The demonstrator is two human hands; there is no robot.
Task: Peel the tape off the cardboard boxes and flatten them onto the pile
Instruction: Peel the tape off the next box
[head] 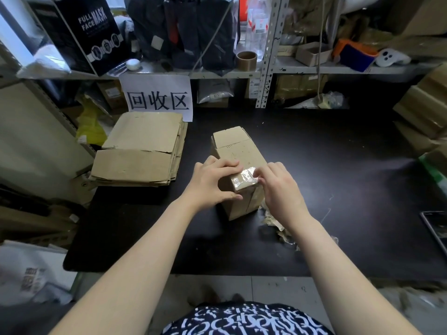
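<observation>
The right hand point(278, 187), fingers bent, works at the clear tape point(243, 178) on the near top edge of the cardboard box point(238, 148); whether it pinches a tape end cannot be told. The left hand point(212, 182) grips that end, fingers on top, thumb on the side. The box lies on the black table point(338, 165), right of the flattened pile point(142, 151). Advised: free a corner, then pull low along the seam.

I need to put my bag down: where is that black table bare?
Widest bare stretch: table right of the box, up to the shelf. A smaller patch lies in front of the pile, left of the left hand. Crowded: around the box, with the right hand at its tape and scraps beside that wrist.
</observation>
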